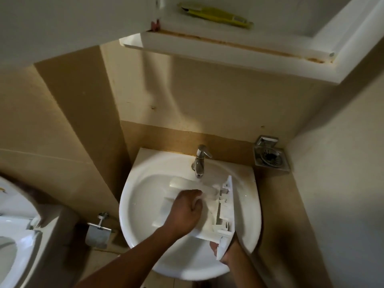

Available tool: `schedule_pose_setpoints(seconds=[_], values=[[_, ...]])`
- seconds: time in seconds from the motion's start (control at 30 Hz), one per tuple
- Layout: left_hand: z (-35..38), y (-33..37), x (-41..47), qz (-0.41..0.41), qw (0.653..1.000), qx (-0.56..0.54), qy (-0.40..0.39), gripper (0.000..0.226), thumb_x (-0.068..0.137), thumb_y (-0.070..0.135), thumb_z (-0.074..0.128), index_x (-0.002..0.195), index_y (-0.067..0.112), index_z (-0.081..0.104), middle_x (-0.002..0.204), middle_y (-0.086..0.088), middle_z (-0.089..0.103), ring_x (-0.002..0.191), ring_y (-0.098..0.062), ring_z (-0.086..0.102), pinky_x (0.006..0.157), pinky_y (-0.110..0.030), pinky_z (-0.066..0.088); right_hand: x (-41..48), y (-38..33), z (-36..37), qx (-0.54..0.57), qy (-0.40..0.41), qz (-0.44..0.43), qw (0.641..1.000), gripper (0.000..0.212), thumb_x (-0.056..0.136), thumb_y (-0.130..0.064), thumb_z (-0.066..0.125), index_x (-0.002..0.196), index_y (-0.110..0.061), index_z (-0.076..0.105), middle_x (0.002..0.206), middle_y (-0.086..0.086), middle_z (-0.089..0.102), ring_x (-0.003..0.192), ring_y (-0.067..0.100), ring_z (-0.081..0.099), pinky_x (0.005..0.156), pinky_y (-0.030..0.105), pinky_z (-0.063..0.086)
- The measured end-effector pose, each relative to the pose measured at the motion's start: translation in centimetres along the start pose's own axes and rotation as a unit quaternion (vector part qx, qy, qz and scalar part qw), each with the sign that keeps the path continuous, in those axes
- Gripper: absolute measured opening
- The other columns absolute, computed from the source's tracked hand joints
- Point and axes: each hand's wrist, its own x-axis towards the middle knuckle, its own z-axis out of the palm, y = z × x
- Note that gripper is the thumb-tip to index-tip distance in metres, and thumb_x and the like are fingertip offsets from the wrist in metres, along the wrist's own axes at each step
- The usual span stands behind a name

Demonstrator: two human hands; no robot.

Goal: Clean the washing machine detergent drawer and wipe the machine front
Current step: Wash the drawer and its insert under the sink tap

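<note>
A white plastic detergent drawer (223, 206) lies across the bowl of a white washbasin (145, 221), its front panel standing on edge at the right. My right hand (225, 251) grips the near end of that front panel at the basin's front rim. My left hand (187, 210) is curled and pressed down on the drawer's compartments; something pale may be under the fingers, but I cannot tell what. A chrome tap (200, 161) stands at the back of the basin with its spout just above the drawer.
A toilet (14, 235) with its seat down stands at the left. A metal paper holder (97, 231) hangs on the wall beside the basin. A steel soap dish (270, 157) is fixed at the right. An open white cabinet overhead holds a yellow brush (220, 16).
</note>
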Motion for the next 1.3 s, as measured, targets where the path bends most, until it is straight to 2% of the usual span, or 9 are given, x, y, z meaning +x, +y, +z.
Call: schedule_pose_setpoints(seconds=[0.07,0.2,0.37,0.53,0.7,0.8,1.03,1.2,1.3], values=[[-0.5,-1.8,0.6,0.031,0.991,0.129,-0.022,0.050,0.098,0.036,0.038,0.138,0.013,0.057,0.143,-0.004,0.057,0.135,-0.022,0.045,0.113,-0.029,0.029,0.1,-1.2,0.4,-0.006,0.010,0.026,1.000,0.027,0.106,-0.019,0.033,0.090,-0.011,0.053,0.054,0.018,0.062,0.048,0.033,0.063,0.058,0.026,0.058],[-1.4,-4.2,1.9,0.055,0.963,0.258,-0.057,0.086,0.085,0.059,0.005,0.149,0.016,0.044,0.158,0.001,0.039,0.148,-0.020,0.028,0.121,-0.043,0.013,1.6,-2.3,0.3,-0.030,-0.015,0.070,0.997,0.037,0.103,-0.016,0.038,0.075,0.002,0.053,0.043,0.017,0.058,0.029,0.025,0.058,0.025,0.025,0.042],[-0.6,-3.9,4.1,0.058,0.942,0.318,-0.091,0.086,0.086,0.053,-0.007,0.158,0.018,0.025,0.165,-0.002,0.022,0.153,-0.022,0.016,0.122,-0.045,0.012,4.2,-1.6,0.5,0.030,-0.032,0.059,0.997,0.036,0.106,-0.026,0.041,0.095,0.001,0.062,0.056,0.012,0.068,0.046,0.024,0.067,0.038,0.027,0.052],[-0.4,-2.2,7.5,0.081,0.943,0.320,-0.046,0.062,0.096,0.043,0.013,0.146,0.025,0.047,0.151,0.005,0.048,0.142,-0.022,0.038,0.116,-0.049,0.027,5.0,-1.9,1.2,0.109,-0.043,0.132,0.984,0.029,0.099,-0.030,0.053,0.081,-0.008,0.057,0.048,0.009,0.061,0.033,0.021,0.059,0.030,0.020,0.045],[-0.3,-2.7,8.5,-0.011,0.959,0.282,-0.038,0.052,0.085,0.039,0.015,0.084,0.016,0.061,0.102,-0.003,0.067,0.106,-0.026,0.063,0.087,-0.035,0.045,5.6,-3.4,0.3,0.128,-0.052,0.157,0.978,0.034,0.100,-0.032,0.055,0.080,-0.006,0.063,0.049,0.008,0.061,0.031,0.018,0.057,0.028,0.019,0.043],[-1.4,-2.8,8.9,-0.103,0.973,0.205,-0.022,0.055,0.084,0.041,0.028,0.112,0.019,0.068,0.125,-0.005,0.067,0.113,-0.028,0.062,0.098,-0.039,0.050,5.7,-4.3,-0.6,0.133,-0.055,0.158,0.977,0.037,0.099,-0.034,0.057,0.080,-0.004,0.063,0.051,0.010,0.062,0.033,0.019,0.058,0.030,0.021,0.046],[-2.4,-2.1,11.4,-0.208,0.975,-0.059,-0.047,0.031,0.100,0.028,0.047,0.102,0.007,0.069,0.103,-0.013,0.068,0.093,-0.028,0.062,0.085,-0.033,0.048,5.6,-5.7,-3.2,0.186,-0.095,0.190,0.959,0.010,0.071,-0.013,0.057,0.073,-0.004,0.055,0.048,0.009,0.055,0.030,0.018,0.051,0.023,0.020,0.036],[-2.0,-2.4,11.5,-0.161,0.984,0.045,-0.063,0.030,0.087,0.033,0.047,0.093,0.022,0.074,0.093,0.000,0.069,0.092,-0.026,0.061,0.086,-0.035,0.052,6.2,-5.2,-3.8,0.122,-0.077,0.185,0.972,0.013,0.064,-0.013,0.061,0.067,-0.002,0.055,0.045,0.007,0.052,0.028,0.016,0.046,0.027,0.013,0.032],[-2.7,-1.9,11.0,-0.132,0.977,0.087,-0.142,0.033,0.098,0.034,0.048,0.094,0.013,0.073,0.078,0.001,0.068,0.078,-0.021,0.062,0.071,-0.027,0.047,6.3,-5.1,-4.2,0.100,-0.115,0.177,0.972,0.035,0.037,-0.004,0.087,0.062,0.001,0.063,0.049,0.008,0.054,0.031,0.017,0.049,0.031,0.015,0.035]])
